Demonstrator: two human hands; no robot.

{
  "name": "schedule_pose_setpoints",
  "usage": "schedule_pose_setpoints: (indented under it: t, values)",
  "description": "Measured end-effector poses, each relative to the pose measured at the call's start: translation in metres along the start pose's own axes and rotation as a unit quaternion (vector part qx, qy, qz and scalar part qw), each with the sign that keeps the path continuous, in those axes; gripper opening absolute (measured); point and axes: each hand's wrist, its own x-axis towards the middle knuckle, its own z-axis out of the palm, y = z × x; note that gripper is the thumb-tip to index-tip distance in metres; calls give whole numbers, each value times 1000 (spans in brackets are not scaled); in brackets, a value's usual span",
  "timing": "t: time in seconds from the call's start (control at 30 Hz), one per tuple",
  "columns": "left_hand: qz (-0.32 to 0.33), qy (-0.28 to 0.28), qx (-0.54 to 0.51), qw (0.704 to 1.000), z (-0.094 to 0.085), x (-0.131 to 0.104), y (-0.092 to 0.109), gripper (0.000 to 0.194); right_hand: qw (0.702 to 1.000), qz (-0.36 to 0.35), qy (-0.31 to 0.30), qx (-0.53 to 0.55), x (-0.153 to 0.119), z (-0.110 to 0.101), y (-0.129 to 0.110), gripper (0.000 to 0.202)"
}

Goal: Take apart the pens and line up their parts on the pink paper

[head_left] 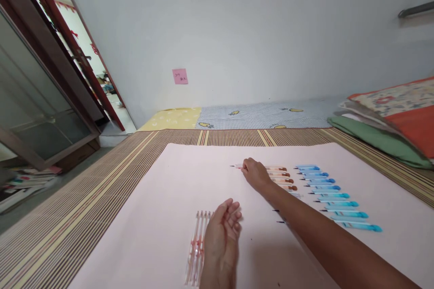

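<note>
My right hand (pixel 255 173) is closed around a slim pale pen refill (pixel 237 165), its dark tip pointing left out of the fingers, at the far part of a white sheet (pixel 149 216). Just right of it lie several brown-topped pens (pixel 280 174), partly hidden by my hand and forearm. My left hand (pixel 222 235) is palm up with fingers loosely bent and apart, nothing in it. Close beside it on the left are several clear pens (pixel 196 248) with reddish marks, side by side, partly covered by the hand.
Blue pens (pixel 334 187) lie in a slanting column at right, with pale dark-tipped refills between them. Dark tips (pixel 280 221) show by my right forearm. A striped mat (pixel 84 203) lies beneath the sheet. Folded bedding (pixel 393 135) is at right, a door (pixel 73 49) at left.
</note>
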Motion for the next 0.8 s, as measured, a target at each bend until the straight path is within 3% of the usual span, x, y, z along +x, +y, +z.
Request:
schedule_pose_setpoints:
  t: [0.2,0.33,0.43,0.53,0.63,0.7,0.8]
  values:
    - [-3,-6,3,1000,1,-2,6,11,998,11,24,61,0,-14,6,12]
    - [43,-23,-25,999,-3,-8,35,12,993,29,55,103,-5,-46,23,14]
    - [91,-26,-56,994,-13,-10,63,16,979,45,83,180,-28,-74,36,13]
    - [117,-12,-68,991,-25,-9,82,18,968,50,90,230,-75,-99,42,19]
    - [123,12,-73,990,-33,-6,88,18,966,75,85,231,-146,-115,44,25]
    - [121,17,-72,990,-36,-3,87,18,966,103,96,216,-203,-115,50,25]
    - [121,3,-66,991,-38,0,84,16,971,130,119,159,-285,-94,70,21]
